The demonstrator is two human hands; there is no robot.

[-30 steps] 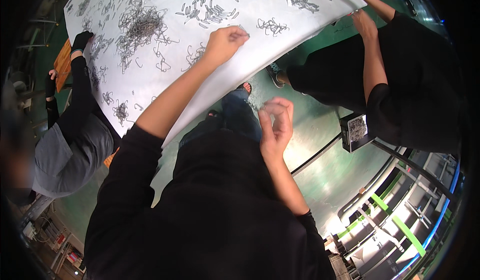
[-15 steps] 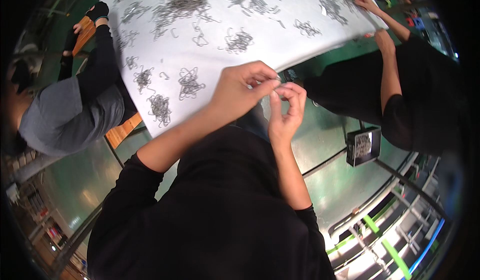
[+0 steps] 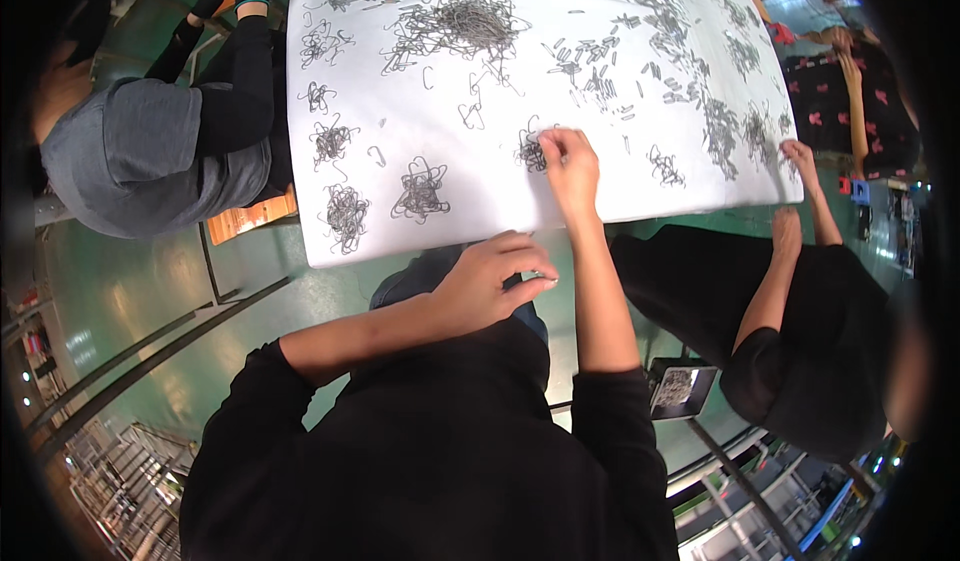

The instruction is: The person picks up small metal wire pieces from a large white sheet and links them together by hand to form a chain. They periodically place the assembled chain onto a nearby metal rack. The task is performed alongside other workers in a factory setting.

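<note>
My left hand [image 3: 495,279] is in front of the table's near edge, thumb and fingertips pinched together. A tiny bright bit shows at the tips, too small to name. Farther out, my right hand [image 3: 572,169] reaches over the white tabletop [image 3: 480,226] with its fingers closed at a small heap of bent wire hooks [image 3: 531,153]. Its fingers partly cover that heap, and I cannot see what they hold. Other wire heaps lie to the left, one nearby [image 3: 420,191] and one by the corner [image 3: 346,217].
A large wire pile [image 3: 475,23] and many short dark strips [image 3: 595,66] lie farther back. To the left sits a person in a grey top [image 3: 160,151]; to the right, one in black [image 3: 800,361]. A black box of small metal pieces [image 3: 678,389] stands low at right.
My hands have parted: the right one has moved out to the wire heap, while the left has come down nearer to me. The view has shifted, showing more of the table.
</note>
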